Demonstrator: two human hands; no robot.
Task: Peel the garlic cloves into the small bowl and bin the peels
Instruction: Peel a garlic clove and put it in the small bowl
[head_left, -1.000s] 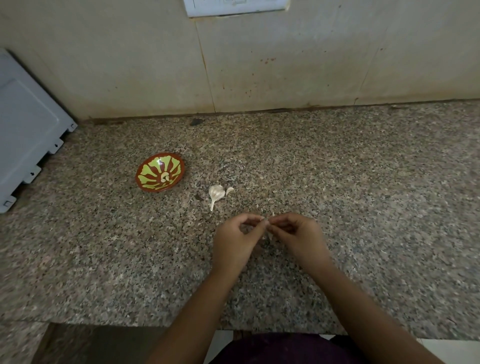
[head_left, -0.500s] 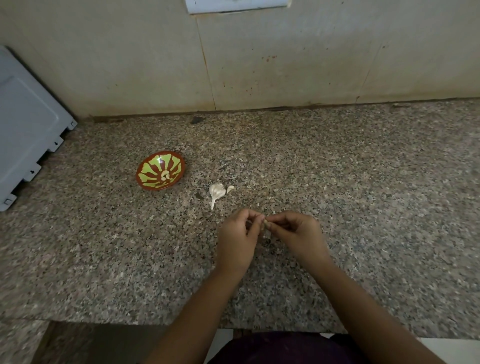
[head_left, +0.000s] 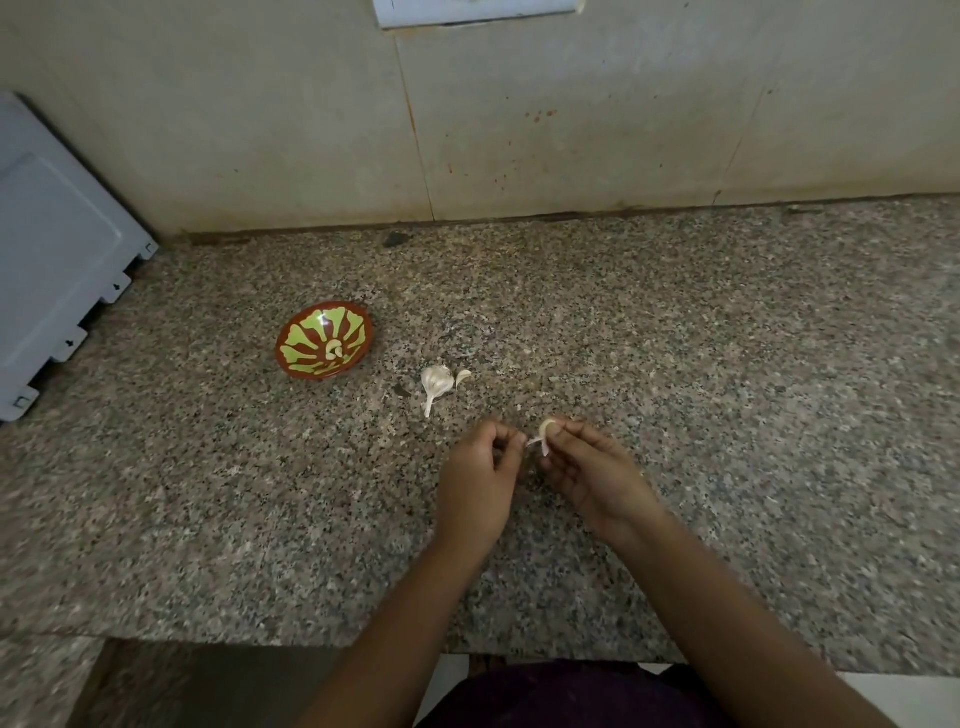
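The right hand (head_left: 592, 473) curls its fingers round a garlic clove (head_left: 545, 429), pinching it at the fingertips. The left hand (head_left: 480, 467), fingers bent, pinches a strip of peel (head_left: 533, 441) that trails off the clove. Both forearms reach in from the near edge over the granite counter (head_left: 727, 364). Further back on the left sits the small bowl (head_left: 301, 338) with a peeled clove (head_left: 334, 351) inside. Between the bowl and the hands lies the garlic head (head_left: 436, 382).
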